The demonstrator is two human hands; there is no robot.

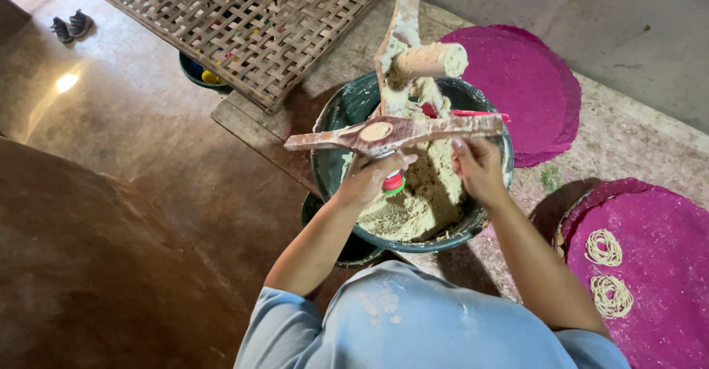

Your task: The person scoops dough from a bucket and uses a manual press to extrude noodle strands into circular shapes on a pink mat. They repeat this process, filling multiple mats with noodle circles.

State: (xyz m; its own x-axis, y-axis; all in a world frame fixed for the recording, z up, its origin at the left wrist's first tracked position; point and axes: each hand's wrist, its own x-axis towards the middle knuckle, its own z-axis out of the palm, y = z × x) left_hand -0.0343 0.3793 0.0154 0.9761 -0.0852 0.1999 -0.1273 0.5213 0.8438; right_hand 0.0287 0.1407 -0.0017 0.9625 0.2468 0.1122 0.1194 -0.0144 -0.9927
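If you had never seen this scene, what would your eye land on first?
First, the dark bucket of beige dough at centre, with a dough-smeared wooden press across its rim, the left hand and right hand just beneath it. Next, the magenta round mats on the right, the lower mat carrying two noodle coils. A woven bamboo tray lies top left.

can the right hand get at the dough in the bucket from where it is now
Probably yes. The right hand sits just under the wooden press, right over the dough in the bucket, with nothing visible between them.
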